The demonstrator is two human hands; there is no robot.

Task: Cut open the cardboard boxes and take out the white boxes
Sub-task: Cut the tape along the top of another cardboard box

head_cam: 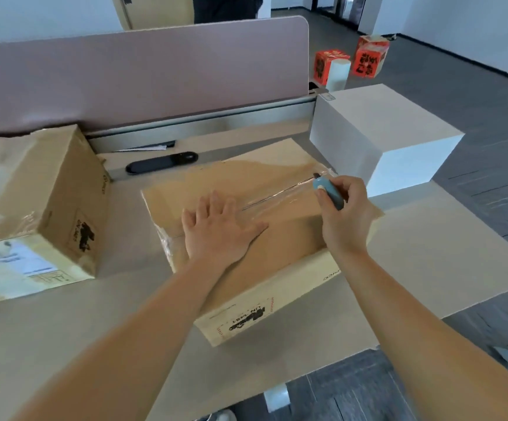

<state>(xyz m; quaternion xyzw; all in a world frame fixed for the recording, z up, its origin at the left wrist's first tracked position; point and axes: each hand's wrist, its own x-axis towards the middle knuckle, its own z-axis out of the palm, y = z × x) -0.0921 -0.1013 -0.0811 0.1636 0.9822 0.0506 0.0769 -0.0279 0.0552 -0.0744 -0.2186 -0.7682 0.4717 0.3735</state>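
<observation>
**Blade Meets Tape on Sealed Carton**

A taped cardboard box (265, 238) lies mid-table, its long axis running 7 to 1 o'clock, side print upside down and illegible. The left hand (216, 229) presses flat, fingers spread; the right hand (345, 214) grips a blue cutter (327, 189) at the tape seam. A white box (383, 132) stands at 2 o'clock, a second carton (34, 208) at 9, on the beige table (429, 253) beside grey flooring.

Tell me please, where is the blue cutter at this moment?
The blue cutter is right of centre in the head view, gripped by the right hand at the far end of the taped seam on the middle cardboard box.
</observation>
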